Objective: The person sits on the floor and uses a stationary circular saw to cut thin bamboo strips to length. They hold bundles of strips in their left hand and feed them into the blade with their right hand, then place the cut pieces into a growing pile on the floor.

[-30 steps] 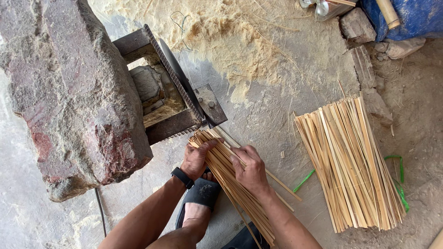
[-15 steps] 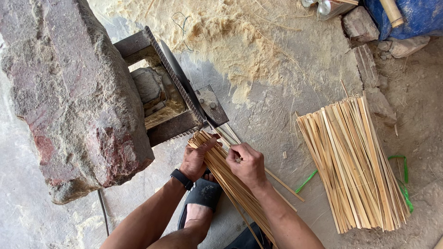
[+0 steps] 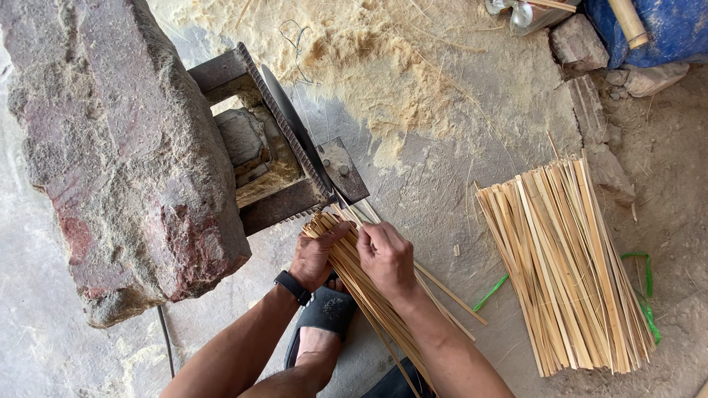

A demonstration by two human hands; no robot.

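Observation:
A bundle of thin bamboo strips (image 3: 346, 254) lies slanted across my lap, its top end close to the metal frame (image 3: 287, 155) with a blade (image 3: 295, 133). My left hand (image 3: 316, 254), with a black wristband, grips the bundle near its top end. My right hand (image 3: 387, 258) rests on the bundle just right of it, fingers pinching one or two strips at the upper end. A few single strips (image 3: 442, 287) stick out to the right under my right hand.
A big rough stone (image 3: 118, 147) weighs down the frame on the left. A fanned stack of cut strips (image 3: 564, 265) lies at the right on green string (image 3: 641, 287). Sawdust (image 3: 369, 51) covers the ground beyond the blade. My sandalled foot (image 3: 321, 324) is below.
The right hand has slid up the bundle toward the blade, and both hands now sit close together at the top end. The view shifted slightly.

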